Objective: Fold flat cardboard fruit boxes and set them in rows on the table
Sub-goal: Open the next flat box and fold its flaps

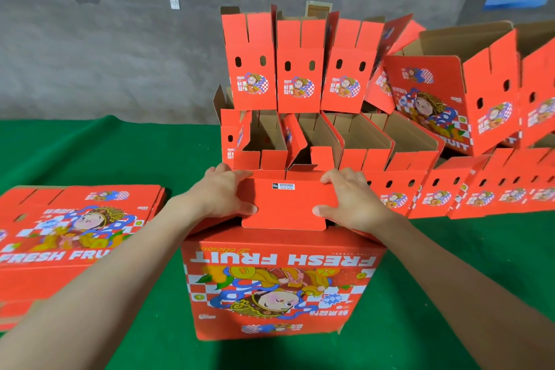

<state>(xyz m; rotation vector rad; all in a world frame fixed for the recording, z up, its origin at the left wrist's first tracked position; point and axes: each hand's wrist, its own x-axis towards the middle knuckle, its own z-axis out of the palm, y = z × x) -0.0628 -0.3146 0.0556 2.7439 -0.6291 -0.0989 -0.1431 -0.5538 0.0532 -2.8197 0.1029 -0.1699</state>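
Note:
A red fruit box [279, 288] stands upside down on the green table [120, 147] right in front of me, its "FRESH FRUIT" print inverted. On top, its red bottom flap [288, 204] with a barcode sticker lies folded flat. My left hand [223, 194] grips the flap's left edge, thumb underneath at the near corner. My right hand [350, 198] grips the right edge the same way. A stack of flat unfolded boxes [72, 237] lies at my left.
Folded open boxes [354, 141] stand in rows behind the held box, with a second tier [300, 69] stacked on them. More folded boxes [468, 90] lie tilted at the right. A grey wall with posters rises behind the table.

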